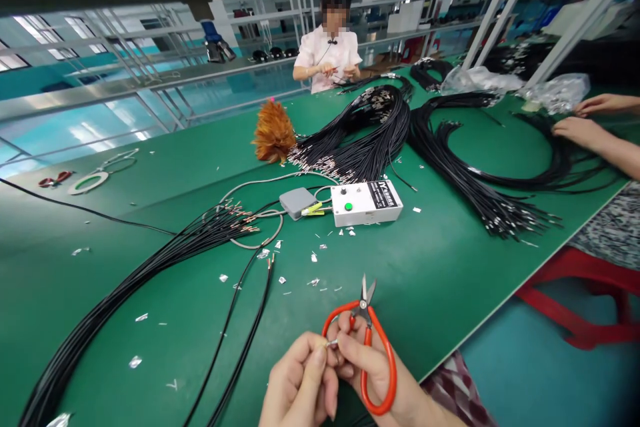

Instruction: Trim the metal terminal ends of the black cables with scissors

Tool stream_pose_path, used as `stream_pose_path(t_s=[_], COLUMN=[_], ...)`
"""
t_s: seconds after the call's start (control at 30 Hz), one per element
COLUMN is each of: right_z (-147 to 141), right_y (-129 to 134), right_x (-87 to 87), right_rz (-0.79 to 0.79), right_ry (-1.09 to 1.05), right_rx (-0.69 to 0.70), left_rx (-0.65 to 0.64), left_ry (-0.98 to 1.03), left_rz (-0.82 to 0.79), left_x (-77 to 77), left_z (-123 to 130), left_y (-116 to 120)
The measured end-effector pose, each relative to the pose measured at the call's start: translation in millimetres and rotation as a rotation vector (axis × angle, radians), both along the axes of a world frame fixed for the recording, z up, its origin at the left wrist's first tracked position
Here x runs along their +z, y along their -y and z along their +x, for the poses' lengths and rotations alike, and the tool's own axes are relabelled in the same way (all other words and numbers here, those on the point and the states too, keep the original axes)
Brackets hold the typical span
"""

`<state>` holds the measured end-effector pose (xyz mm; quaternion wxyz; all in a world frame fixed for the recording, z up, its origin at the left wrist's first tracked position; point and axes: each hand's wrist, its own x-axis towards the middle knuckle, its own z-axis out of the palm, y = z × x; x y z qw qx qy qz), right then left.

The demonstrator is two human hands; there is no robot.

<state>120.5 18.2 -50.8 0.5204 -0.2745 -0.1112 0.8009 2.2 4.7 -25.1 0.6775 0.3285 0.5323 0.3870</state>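
Observation:
Close to the table's front edge, my left hand (303,377) pinches a cable end, whose small silvery tip (332,343) shows between the fingertips. My right hand (375,363) has a pair of red-handled scissors (388,363) hooked over its fingers. The scissor blades point away from me, slightly apart. Thumb and fingers of the right hand also meet at the silvery tip. Most of that cable is hidden by my hands. Left of them lie loose black cables (250,340) with stripped ends and a thick bundle of black cables (145,273).
A white control box (367,203) with a green button stands ahead, beside a grey block (299,203). Behind are large black cable bundles (373,127) and an orange feather duster (274,132). Foil scraps dot the green table (430,293). A co-worker's hands (583,130) touch cables at right; another person (327,53) faces me.

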Motion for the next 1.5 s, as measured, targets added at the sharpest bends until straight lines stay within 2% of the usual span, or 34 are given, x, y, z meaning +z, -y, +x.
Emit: stream_pose_path(t_s=[0.23, 0.4, 0.5, 0.6, 0.73, 1.07, 1.3, 1.5], right_z=[-1, 5, 6, 5, 4, 7, 10, 6], right_y=[2, -2, -4, -5, -4, -7, -9, -11], right_x=[0.0, 7.2, 14.0, 17.4, 16.3, 8.3, 7.3, 7.7], right_rz=[0.117, 0.222, 0.236, 0.254, 0.314, 0.458, 0.441, 0.404], right_ry=[0.222, 0.468, 0.545, 0.563, 0.578, 0.582, 0.598, 0.605], right_rx=[-0.121, -0.158, -0.175, -0.192, -0.198, -0.224, -0.164, -0.175], left_rx=[0.054, 0.12, 0.163, 0.177, 0.088, 0.01, 0.012, 0.002], left_ry=[-0.097, -0.161, -0.19, -0.203, -0.188, -0.103, -0.051, -0.017], left_rz=[0.014, 0.146, 0.203, 0.166, 0.06, 0.009, -0.019, 0.019], left_x=[4.7, 6.8, 8.0, 9.7, 12.0, 14.9, 15.9, 16.7], left_z=[6, 11, 11, 8, 2, -2, -3, -5], left_y=[2, 5, 5, 5, 5, 1, 0, 0])
